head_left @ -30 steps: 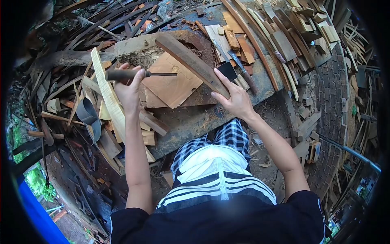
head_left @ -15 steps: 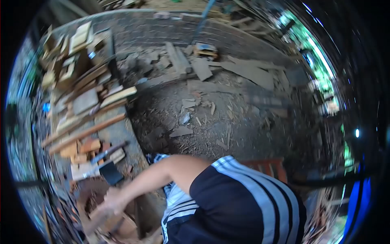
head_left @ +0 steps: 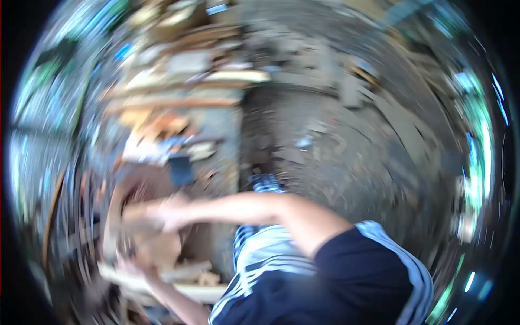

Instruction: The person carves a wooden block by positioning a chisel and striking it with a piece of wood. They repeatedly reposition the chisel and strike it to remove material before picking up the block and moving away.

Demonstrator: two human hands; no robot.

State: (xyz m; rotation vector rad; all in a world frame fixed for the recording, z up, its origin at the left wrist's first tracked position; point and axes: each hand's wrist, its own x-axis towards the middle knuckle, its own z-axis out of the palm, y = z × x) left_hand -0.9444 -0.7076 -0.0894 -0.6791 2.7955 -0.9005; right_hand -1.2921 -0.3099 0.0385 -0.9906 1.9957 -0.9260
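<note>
Motion smears much of the view. My right hand point(head_left: 172, 212), at the end of a bent arm, is closed around a tan elongated wooden piece point(head_left: 138, 212) that points left; its exact kind is too blurred to tell. Lower down, my left hand point(head_left: 133, 268) is beside a pale brown wooden block point(head_left: 158, 248), its fingers smeared; whether it grips the block cannot be made out. Both hands are above a brown work surface point(head_left: 149, 179) with a curved, pale edge. A light wooden strip point(head_left: 197, 293) lies by my left forearm.
A dark square piece point(head_left: 181, 170) lies just beyond my right hand. Farther up the bench are orange-brown wood offcuts point(head_left: 162, 124) and long wooden strips point(head_left: 179, 103). The dirt floor point(head_left: 336, 162) on the right carries chips, with boards point(head_left: 398, 122) lying farther back.
The view has swung, shifting the bench rightward and upward in frame. My left hand and forearm now show at the lower left. My right hand still has the tan piece.
</note>
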